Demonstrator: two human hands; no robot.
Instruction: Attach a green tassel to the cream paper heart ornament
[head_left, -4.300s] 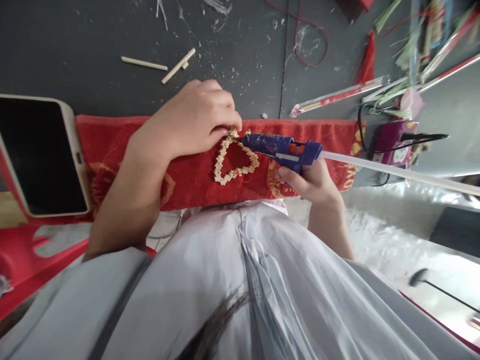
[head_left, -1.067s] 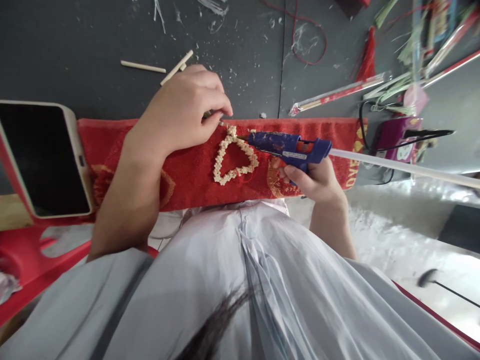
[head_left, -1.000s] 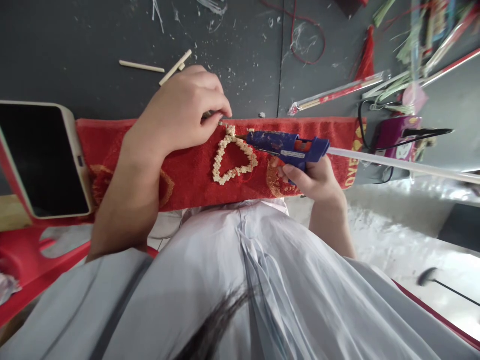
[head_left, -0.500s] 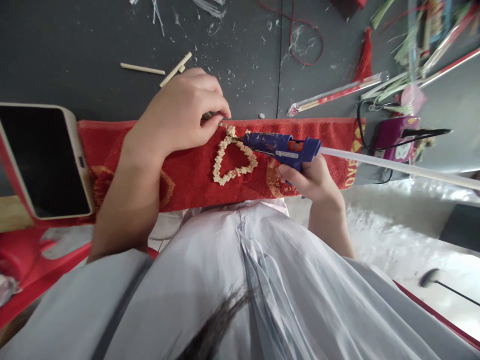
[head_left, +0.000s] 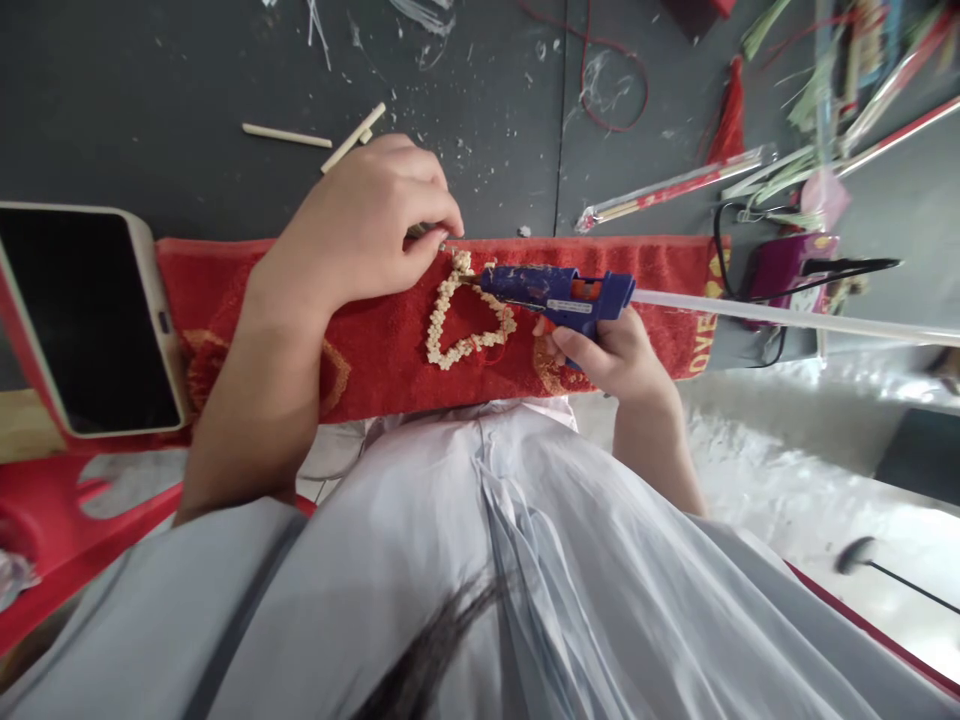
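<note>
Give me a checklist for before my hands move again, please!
1. Blue glue gun held in the right hand: ok.
2. Clear glue stick in the gun's back end: ok.
3. Cream beaded loop lying on the red towel: ok.
4. Left hand away from the nozzle: ok, apart, but the fingertips are close.
5. Nozzle touching the loop's top: cannot tell; it's right beside it.
6. Gun hot: cannot tell.
</note>
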